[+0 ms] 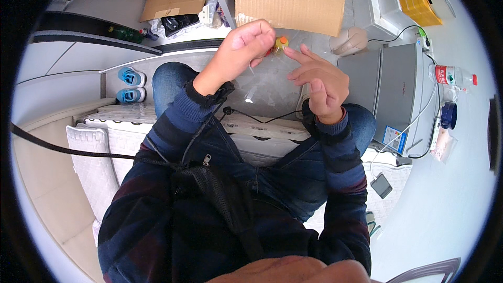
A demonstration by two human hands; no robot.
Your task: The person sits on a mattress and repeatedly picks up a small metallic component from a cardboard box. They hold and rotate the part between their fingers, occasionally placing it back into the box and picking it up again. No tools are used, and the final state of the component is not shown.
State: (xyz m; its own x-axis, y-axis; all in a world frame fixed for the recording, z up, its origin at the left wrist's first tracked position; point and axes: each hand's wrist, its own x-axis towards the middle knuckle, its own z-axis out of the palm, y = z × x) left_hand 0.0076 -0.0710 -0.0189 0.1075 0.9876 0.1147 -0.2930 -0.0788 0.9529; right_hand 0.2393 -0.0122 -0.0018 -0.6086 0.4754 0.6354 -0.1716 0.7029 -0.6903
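Note:
My left hand (243,50) is raised in front of me, its fingers curled in and pressed together. A thin pale sliver shows below its fingertips, too small to name. To its right my right hand (322,86) is held up apart from it, index finger stretched toward the left hand and thumb standing away from the palm. No object shows in the right hand. Between and beyond the two hands, a small bottle with a yellow body and orange cap (282,41) stands lower down, partly hidden by the left hand.
A cardboard box (288,4) lies ahead with its flap down. At right stand a grey fridge (401,84) and a clear bottle with a red label (445,75). Blue shoes (131,77) sit at left; a phone (381,185) rests on the bed. A black cord (78,152) crosses at left.

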